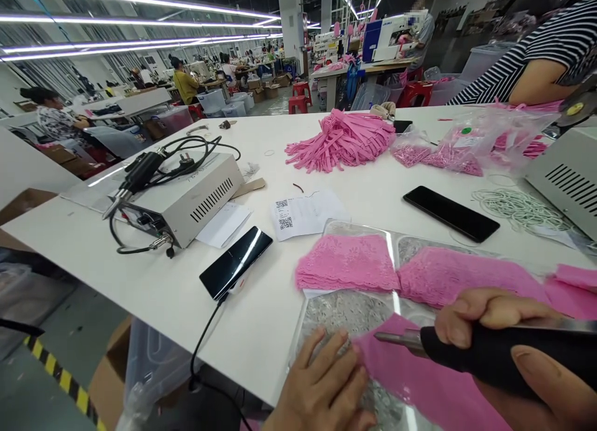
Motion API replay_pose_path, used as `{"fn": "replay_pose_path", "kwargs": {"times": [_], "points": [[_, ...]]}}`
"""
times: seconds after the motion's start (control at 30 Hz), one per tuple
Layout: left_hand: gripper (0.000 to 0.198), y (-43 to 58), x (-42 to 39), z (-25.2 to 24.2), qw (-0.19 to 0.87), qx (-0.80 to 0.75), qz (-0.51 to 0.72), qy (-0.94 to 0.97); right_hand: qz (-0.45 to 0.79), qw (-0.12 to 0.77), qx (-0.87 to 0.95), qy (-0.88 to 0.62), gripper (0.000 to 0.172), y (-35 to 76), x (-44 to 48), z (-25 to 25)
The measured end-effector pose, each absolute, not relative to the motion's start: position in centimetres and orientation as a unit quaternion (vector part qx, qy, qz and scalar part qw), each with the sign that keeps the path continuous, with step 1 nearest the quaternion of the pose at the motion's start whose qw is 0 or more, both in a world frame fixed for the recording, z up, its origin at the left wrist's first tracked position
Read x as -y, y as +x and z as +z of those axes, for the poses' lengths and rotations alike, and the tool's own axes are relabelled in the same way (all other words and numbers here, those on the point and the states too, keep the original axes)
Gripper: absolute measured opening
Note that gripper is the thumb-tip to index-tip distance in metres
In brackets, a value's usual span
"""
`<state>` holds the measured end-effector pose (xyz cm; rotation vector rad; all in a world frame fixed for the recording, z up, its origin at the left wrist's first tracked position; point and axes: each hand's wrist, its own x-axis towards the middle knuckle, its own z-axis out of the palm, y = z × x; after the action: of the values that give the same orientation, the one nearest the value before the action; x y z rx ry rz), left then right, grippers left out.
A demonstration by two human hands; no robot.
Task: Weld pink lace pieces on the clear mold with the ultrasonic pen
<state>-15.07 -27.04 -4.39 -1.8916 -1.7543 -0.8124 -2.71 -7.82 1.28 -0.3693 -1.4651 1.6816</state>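
My right hand [527, 356] grips a black-handled tool with a slim metal tip [471, 350], its point over a pink fabric piece [424, 381]. My left hand [326, 381] lies flat at the left edge of that piece, fingers stretched out. Under the fabric is a clear, grey-speckled plastic tray [342, 310]. At the tray's far side sit a stack of pink lace pieces [347, 263] and, to its right, more pink lace fabric [466, 275]. Part of the tool is hidden by my right fingers.
A grey box unit [186, 201] with a cabled black tool stands left. Two phones [236, 263] [450, 213] and a printed paper [305, 216] lie on the white table. Behind are pink strips [340, 142], plastic bags [471, 145] and a person's striped sleeve [522, 51].
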Motion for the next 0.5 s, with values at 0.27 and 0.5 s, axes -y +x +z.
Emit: {"fn": "replay_pose_path", "kwargs": {"times": [0.27,0.5], "points": [[0.036,-15.0,27.2,-4.3,0.224,0.632,-0.306,-0.675,0.658,0.412,0.620,-0.112,0.007,-3.3,9.1,1.4],[0.034,-15.3,27.5,-4.2,0.196,0.635,-0.272,-0.696,0.657,0.411,0.622,-0.113,0.009,-3.5,9.2,1.9]]}}
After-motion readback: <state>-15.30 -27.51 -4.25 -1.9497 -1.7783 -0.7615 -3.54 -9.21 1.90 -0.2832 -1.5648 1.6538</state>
